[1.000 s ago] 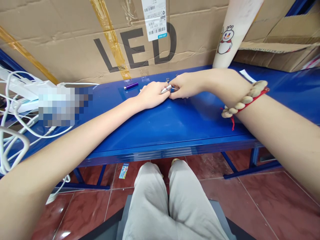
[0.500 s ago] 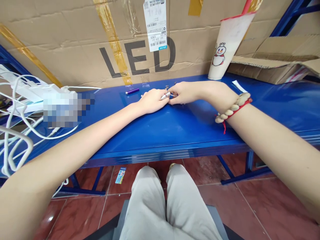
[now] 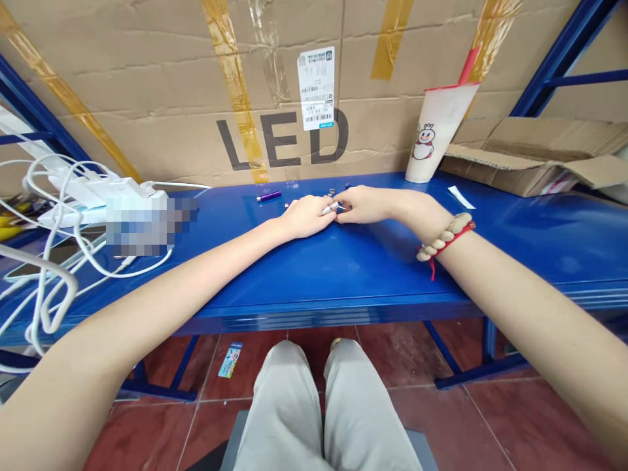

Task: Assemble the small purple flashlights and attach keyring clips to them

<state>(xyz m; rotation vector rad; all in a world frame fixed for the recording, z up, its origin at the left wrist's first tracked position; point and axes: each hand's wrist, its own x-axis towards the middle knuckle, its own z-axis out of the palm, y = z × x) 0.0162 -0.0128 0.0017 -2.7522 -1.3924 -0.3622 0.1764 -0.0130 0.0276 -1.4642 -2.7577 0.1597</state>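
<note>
My left hand [image 3: 308,218] rests low over the blue bench top [image 3: 304,275], its fingers closed round a small silver cylinder [image 3: 330,208] with dark print on it. The cylinder's right end points at my right hand [image 3: 367,204]. That hand is curled, thumb and fingers pinched at a thin shiny piece [image 3: 342,208] beside the cylinder's end; its kind is too small to make out. Behind the fingers lies a little metal part [image 3: 331,193]. To the left of my left hand is a short purple metal tube [image 3: 269,196] with a silver end.
A big cardboard box [image 3: 167,98] backs the bench. A lidded milk drink cup [image 3: 436,140] with a red straw stands at the back right, near an open carton [image 3: 534,157] and a white paper strip [image 3: 461,197]. White cables [image 3: 63,288] and a power strip [image 3: 98,190] crowd the left.
The camera view has tilted up slightly, so the bench and hands sit lower in the picture. Both hands keep nearly the same hold around the silver cylinder.
</note>
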